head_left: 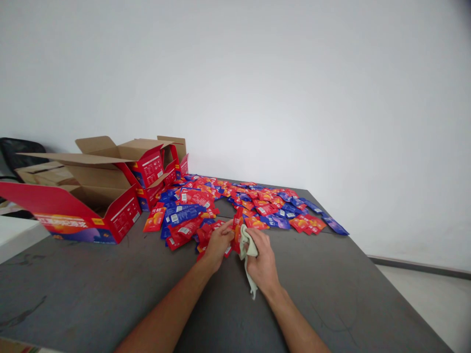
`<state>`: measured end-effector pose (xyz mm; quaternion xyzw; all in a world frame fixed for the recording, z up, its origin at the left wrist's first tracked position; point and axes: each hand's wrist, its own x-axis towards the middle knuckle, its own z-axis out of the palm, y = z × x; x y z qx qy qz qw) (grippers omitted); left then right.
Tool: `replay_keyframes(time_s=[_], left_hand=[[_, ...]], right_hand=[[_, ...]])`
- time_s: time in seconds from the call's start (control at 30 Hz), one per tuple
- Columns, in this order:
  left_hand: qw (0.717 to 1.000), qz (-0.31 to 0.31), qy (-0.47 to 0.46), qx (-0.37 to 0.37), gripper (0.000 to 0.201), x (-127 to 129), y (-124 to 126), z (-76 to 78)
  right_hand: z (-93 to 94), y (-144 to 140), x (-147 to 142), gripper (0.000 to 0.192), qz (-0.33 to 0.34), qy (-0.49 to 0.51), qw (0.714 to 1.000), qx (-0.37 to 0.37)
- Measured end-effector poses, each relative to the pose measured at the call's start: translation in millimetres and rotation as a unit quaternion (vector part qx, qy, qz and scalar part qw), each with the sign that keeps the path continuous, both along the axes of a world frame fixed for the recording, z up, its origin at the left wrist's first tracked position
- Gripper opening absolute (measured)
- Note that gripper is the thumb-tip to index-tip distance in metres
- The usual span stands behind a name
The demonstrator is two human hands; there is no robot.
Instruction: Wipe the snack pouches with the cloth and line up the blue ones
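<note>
Across the grey surface (110, 279) sachets (257, 201) are lying loose; my left hand (218, 243) is gripping a red sachet (237, 230), right hand (262, 262) clutching a cloth (247, 247), boxes (106, 196) sitting open.

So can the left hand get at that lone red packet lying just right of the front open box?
Probably yes. The red packet lies flat on bare table beside the open box, nothing on top of it. The left hand grips another packet, so it would have to let go first.
</note>
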<state>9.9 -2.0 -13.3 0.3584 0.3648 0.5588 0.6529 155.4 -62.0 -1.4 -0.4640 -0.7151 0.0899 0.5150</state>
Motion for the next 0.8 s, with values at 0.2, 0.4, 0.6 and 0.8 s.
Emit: replay_keyframes(time_s=[0.2,0.4,0.6,0.8], left_hand=[[0.998,-0.009,-0.059,0.009,0.057,10,-11,11.2],[0.983,-0.079,-0.156,-0.048,0.031,8,-13,20.6],[0.979,-0.152,-0.127,-0.038,0.027,8,-18,13.3],[0.979,-0.148,-0.139,-0.008,0.029,17,-20,13.2]], right_hand=[[-2.1,-2,-4,0.060,0.018,-0.017,1.000,-0.002],[-5.6,-3,-6,0.077,0.060,-0.080,0.995,-0.009],[3.1,4,13,0.069,-0.057,-0.064,0.996,0.020],[3.3,6,18,0.069,-0.055,-0.068,0.996,0.013]])
